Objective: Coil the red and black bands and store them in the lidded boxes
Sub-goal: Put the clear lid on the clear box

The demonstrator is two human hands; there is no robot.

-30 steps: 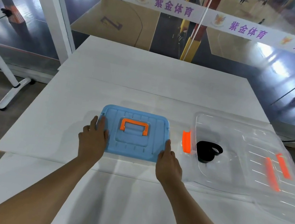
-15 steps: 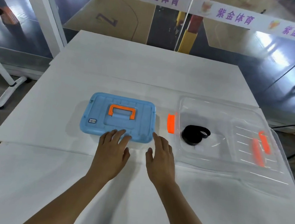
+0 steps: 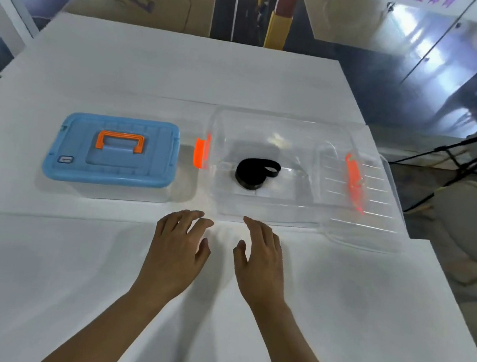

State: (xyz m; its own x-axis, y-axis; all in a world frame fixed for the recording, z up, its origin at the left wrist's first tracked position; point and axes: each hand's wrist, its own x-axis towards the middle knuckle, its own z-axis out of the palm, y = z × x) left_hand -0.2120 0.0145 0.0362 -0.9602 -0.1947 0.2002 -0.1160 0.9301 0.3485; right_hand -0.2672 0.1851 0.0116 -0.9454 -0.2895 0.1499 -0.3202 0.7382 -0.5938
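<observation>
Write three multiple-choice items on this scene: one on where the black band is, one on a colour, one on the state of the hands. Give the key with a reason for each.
1. Where does the black band lie?
A. On the blue lid
B. Inside the clear box
C. Under the left hand

2. What colour is the handle on the blue lid?
A. Orange
B. Green
C. White

3. What are the left hand and right hand doing?
A. Each grips a band
B. Both press the blue lid
C. Both are open and hold nothing, near the table's front

Key:
1 B, the coiled band shows through the walls of the clear box, whose clear lid leans off to the right.
2 A, the handle matches the orange latches.
3 C, fingers are spread over bare table, short of both boxes.
</observation>
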